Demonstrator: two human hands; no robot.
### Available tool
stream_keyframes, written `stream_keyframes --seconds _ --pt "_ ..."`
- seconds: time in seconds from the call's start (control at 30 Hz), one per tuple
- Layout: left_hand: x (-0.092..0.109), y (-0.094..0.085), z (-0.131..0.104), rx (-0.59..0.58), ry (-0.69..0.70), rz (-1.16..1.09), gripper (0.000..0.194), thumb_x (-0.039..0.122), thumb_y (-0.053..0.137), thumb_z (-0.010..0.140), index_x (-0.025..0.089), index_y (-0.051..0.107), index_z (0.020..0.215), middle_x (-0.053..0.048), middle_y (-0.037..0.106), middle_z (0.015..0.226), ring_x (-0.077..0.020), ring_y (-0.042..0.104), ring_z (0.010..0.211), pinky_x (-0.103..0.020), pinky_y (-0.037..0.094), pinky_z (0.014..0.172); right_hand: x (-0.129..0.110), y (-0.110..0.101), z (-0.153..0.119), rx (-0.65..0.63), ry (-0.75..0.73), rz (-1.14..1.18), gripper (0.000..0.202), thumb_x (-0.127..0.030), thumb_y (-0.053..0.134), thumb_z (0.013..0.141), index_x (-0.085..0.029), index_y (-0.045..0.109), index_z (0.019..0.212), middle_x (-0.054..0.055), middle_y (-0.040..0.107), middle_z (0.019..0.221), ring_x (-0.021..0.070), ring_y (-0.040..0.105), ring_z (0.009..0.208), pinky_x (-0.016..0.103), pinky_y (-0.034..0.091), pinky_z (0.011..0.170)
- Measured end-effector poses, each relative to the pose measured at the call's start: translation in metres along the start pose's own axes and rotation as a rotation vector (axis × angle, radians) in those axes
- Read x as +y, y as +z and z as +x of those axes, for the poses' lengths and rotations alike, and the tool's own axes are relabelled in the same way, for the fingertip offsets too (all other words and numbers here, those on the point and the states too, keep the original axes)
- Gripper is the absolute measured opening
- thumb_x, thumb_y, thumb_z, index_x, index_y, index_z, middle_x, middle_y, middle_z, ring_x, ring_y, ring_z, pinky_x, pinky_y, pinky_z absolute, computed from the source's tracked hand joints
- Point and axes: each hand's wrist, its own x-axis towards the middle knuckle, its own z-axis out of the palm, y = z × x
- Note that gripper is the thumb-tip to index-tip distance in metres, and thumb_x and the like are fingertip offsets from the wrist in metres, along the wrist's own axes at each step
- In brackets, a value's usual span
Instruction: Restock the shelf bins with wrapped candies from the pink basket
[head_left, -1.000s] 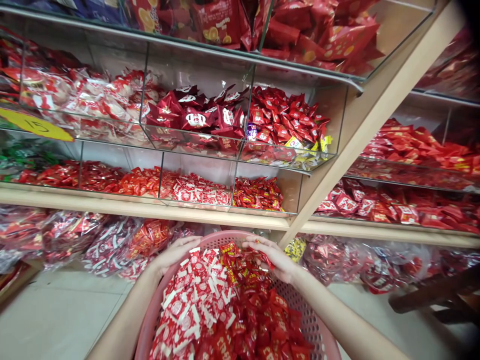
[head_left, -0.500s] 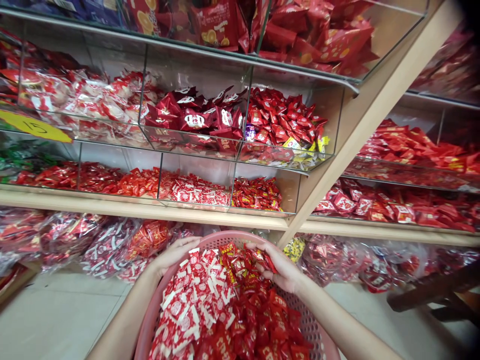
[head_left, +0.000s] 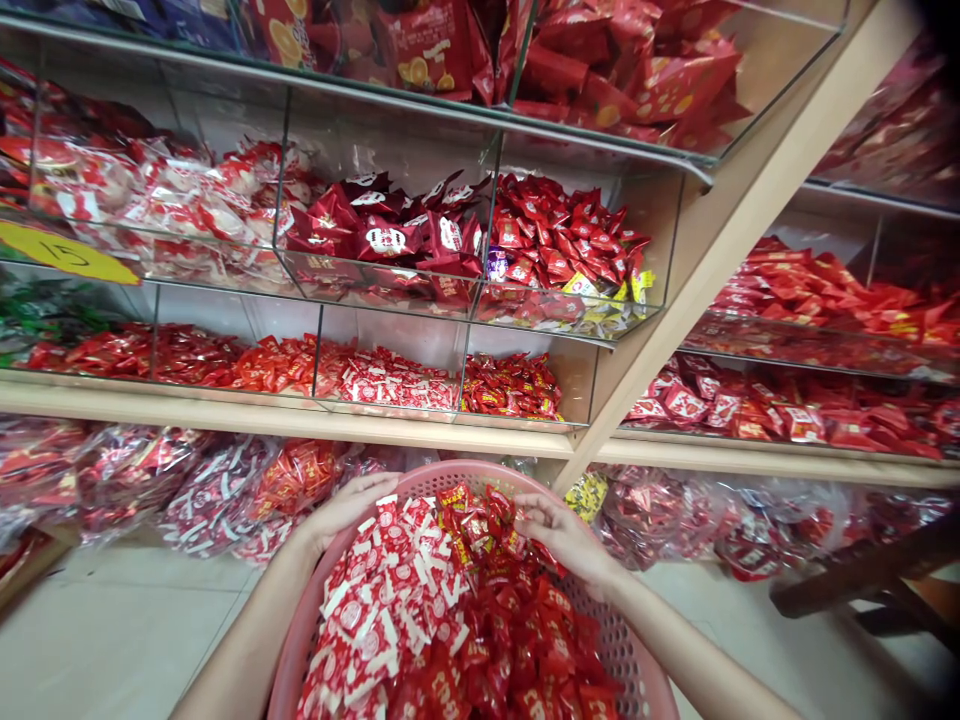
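A pink plastic basket (head_left: 637, 655) holds red-and-white wrapped candies (head_left: 390, 590) on its left side and shiny red candies (head_left: 517, 630) on its right. My left hand (head_left: 351, 508) grips the basket's rim at the upper left, its fingers along the edge. Over the right part of the basket, my right hand (head_left: 559, 538) has its fingers curled down at the red candies near the rim; whether a candy is between them is hard to make out.
Clear-fronted bins of wrapped sweets fill the wooden shelves (head_left: 480, 437) ahead. Plastic bags of candy (head_left: 292, 478) lie beneath on the tiled floor (head_left: 142, 610). Dark wooden legs (head_left: 847, 570) stand at the right. A yellow price tag (head_left: 64, 252) hangs left.
My right hand has shifted slightly right and down, and its fingers have drawn back from the candies near the rim. My left hand stays on the rim.
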Motion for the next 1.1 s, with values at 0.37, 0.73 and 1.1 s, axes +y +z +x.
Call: stream_keyframes --seconds 0.37,0.73,1.1 --pt "-0.001 -0.002 -0.001 -0.006 0.022 0.001 0.046 0.043 0.067 0.064 0.018 0.063 0.102 -0.009 0.066 0.106 -0.0257 0.059 0.099 -0.033 0.044 0.087 -0.005 -0.005 0.005 -0.038 0.311 0.438 0.039 -0.053 0.047 0.077 -0.017 0.062 0.075 0.004 0.064 0.080 0.0057 0.046 0.051 0.016 0.031 0.042" --pt "-0.003 -0.001 0.000 -0.019 0.003 -0.026 0.046 0.041 0.065 0.067 0.017 0.060 0.105 -0.009 0.066 0.103 -0.0259 0.060 0.097 -0.034 0.046 0.084 -0.005 0.002 -0.011 -0.104 0.193 0.468 0.022 -0.015 0.066 0.063 -0.021 0.062 0.084 0.000 0.060 0.093 0.0116 0.057 0.085 0.025 0.047 0.077" --pt "0.002 0.001 -0.002 -0.036 0.024 -0.004 0.042 0.040 0.064 0.070 0.016 0.061 0.105 -0.008 0.067 0.103 -0.0252 0.060 0.097 -0.032 0.046 0.084 -0.010 0.018 0.025 0.086 -0.230 -0.023 0.028 -0.030 0.065 0.067 -0.021 0.057 0.091 0.002 0.060 0.091 0.0158 0.055 0.082 0.029 0.044 0.075"
